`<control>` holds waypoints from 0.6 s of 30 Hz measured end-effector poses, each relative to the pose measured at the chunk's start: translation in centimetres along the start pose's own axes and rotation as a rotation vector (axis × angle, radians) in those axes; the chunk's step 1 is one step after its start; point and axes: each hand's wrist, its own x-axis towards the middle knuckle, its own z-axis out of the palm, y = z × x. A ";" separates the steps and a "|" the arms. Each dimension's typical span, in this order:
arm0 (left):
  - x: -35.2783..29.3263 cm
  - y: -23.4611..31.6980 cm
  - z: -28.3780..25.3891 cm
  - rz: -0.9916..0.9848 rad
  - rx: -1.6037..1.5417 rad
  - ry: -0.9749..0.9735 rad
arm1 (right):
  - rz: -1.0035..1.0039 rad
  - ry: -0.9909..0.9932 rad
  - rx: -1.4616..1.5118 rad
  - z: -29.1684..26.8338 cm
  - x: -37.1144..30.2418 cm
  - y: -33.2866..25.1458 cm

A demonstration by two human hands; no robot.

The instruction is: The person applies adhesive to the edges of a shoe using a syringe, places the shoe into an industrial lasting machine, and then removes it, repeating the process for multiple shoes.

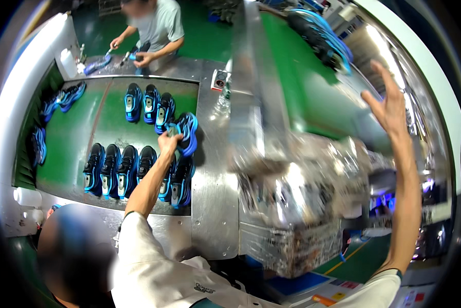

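Note:
My left hand (170, 141) is closed on a black and blue sneaker (187, 134) at the right edge of the green conveyor belt (68, 154). Behind it on the belt stand several matching sneakers (133, 105), and a nearer row of sneakers (118, 169) runs partly under my left forearm. My right hand (389, 110) is raised at the far right, thumb and fingers apart, holding nothing. Nearest to it, a blurred group of black and blue shoes (320, 41) lies on a second green surface (292, 66).
Across the belt a co-worker (161, 31) handles a shoe and a small tool. Another person's blurred head (76, 251) is at the lower left. A metal ledge (215, 205) borders the belt; a plastic-wrapped stack (292, 215) stands beside it. More shoes (40, 143) lie at the belt's left end.

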 end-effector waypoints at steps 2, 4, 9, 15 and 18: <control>4.4 -0.3 2.9 0.125 0.422 0.160 | -0.093 -0.042 -0.087 4.7 6.4 1.9; 6.8 -1.1 4.5 0.278 0.645 0.162 | -0.137 -0.109 -0.137 8.9 11.7 3.3; 11.0 -6.1 5.7 0.432 0.954 0.252 | -0.168 -0.198 -0.110 17.1 20.1 6.3; 10.9 -6.5 6.5 0.434 0.961 0.159 | -0.090 -0.213 -0.305 15.5 17.5 4.9; 14.0 -9.0 0.7 0.798 0.906 0.239 | -0.288 -0.061 -0.230 12.7 17.3 -2.4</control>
